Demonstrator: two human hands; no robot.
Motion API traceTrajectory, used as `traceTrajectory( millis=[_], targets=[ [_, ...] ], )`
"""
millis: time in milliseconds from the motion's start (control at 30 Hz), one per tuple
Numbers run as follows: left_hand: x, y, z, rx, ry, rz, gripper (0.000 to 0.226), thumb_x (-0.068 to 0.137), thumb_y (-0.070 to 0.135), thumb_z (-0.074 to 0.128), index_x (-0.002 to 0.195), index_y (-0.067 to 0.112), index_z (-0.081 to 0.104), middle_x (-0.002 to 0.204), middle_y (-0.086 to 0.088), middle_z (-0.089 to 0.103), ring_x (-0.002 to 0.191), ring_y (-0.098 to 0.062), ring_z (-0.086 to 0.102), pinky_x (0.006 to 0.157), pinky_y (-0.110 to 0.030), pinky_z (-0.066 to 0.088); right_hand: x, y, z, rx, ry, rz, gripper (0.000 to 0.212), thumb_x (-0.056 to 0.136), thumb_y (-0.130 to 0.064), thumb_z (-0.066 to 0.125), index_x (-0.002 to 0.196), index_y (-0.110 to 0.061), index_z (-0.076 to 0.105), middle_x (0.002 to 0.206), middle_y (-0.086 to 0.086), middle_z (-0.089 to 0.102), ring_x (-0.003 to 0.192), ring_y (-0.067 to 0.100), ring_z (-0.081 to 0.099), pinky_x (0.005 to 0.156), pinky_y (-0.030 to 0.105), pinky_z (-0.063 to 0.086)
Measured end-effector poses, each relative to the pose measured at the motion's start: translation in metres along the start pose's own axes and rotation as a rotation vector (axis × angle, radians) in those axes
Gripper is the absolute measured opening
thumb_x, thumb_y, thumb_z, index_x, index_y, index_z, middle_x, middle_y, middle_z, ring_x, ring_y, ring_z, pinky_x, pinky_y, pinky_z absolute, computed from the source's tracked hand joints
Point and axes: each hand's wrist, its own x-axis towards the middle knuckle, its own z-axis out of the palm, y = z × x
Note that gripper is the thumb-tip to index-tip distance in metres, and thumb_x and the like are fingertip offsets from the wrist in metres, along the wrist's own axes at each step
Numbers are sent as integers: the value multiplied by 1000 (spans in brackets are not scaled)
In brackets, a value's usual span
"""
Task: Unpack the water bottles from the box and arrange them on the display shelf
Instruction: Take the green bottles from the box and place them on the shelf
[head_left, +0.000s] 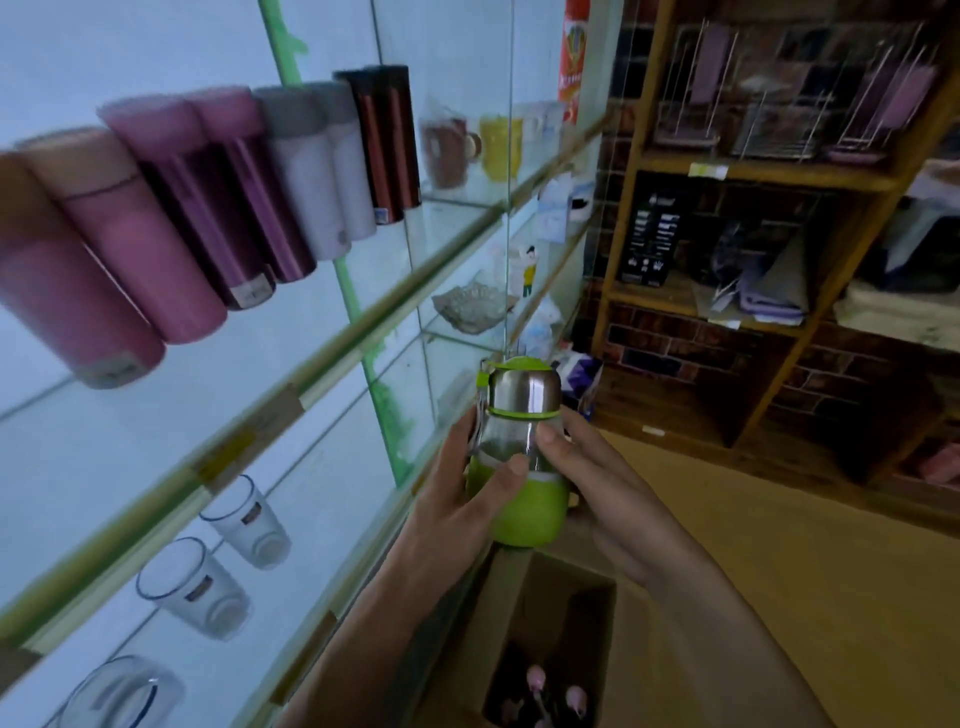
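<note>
A small water bottle with a green base, clear middle and steel cap with green lid is held upright in both hands, in front of the glass display shelf. My left hand grips its left side with the thumb across the clear part. My right hand holds the right side, thumb on the clear part. Below stands an open cardboard box with pink-topped bottles inside.
The upper glass shelf carries a row of pink, purple, white and brown flasks and mugs. Glass tumblers stand on a lower shelf. A wooden rack with goods fills the right against a brick wall.
</note>
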Motion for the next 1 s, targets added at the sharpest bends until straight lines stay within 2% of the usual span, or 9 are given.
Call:
traceTrajectory(
  millis=[167,233,333,400,533,600,733,900,1000],
  targets=[
    [-2,27,-10,22,48,74,52,96,22,65,143,37,48,126,13,70,114,-11,69,87,-32,60,7,-26,14,2,-49,-62,85,73,-74,75,149,-54,43,154,-9,50,132,15,59,106,50,54],
    [-3,37,-17,35,70,105,53,94,21,65,141,37,48,122,15,71,109,-7,70,81,-23,58,9,-39,21,-10,-96,-79,73,80,-68,75,145,-52,48,147,-11,58,127,12,63,99,41,59],
    [-2,51,-23,76,94,144,60,87,30,68,142,39,45,122,22,69,109,0,68,79,-15,55,10,-59,30,-24,-111,-80,26,91,-47,62,113,-57,57,97,-33,74,92,-6,73,73,21,61],
    [1,58,-26,101,131,167,63,85,35,69,143,42,44,125,22,67,112,-1,67,83,-17,56,10,-75,36,-56,-130,-72,18,91,-46,59,97,-62,56,81,-39,70,81,-11,72,70,22,59],
    [6,77,-27,108,207,207,63,85,35,68,141,46,43,121,25,68,107,1,68,80,-18,57,24,-99,42,-85,-212,-98,22,82,-51,61,78,-72,65,84,-36,72,84,-6,74,83,31,59],
    [10,86,-28,128,251,220,62,86,35,68,141,45,43,120,27,68,106,2,68,80,-18,57,33,-109,44,-107,-270,-130,23,84,-51,61,84,-74,66,92,-32,74,90,-2,75,84,33,60],
    [14,99,-30,178,335,240,65,84,42,68,143,46,41,123,25,67,109,0,67,91,-32,58,52,-121,47,-130,-337,-211,43,86,-56,64,129,-53,62,123,-9,74,111,15,73,100,54,56],
    [13,111,-32,218,412,282,62,89,32,68,145,40,42,127,17,67,114,-6,66,92,-32,58,65,-133,55,-133,-469,-281,41,94,-49,59,135,-44,61,125,-5,74,114,16,72,101,55,55],
    [10,118,-32,216,467,290,57,92,24,67,143,35,45,124,14,69,110,-8,68,85,-27,58,72,-137,63,-124,-536,-298,42,92,-48,59,134,-41,61,122,-4,75,112,16,72,102,56,54]
  ],
)
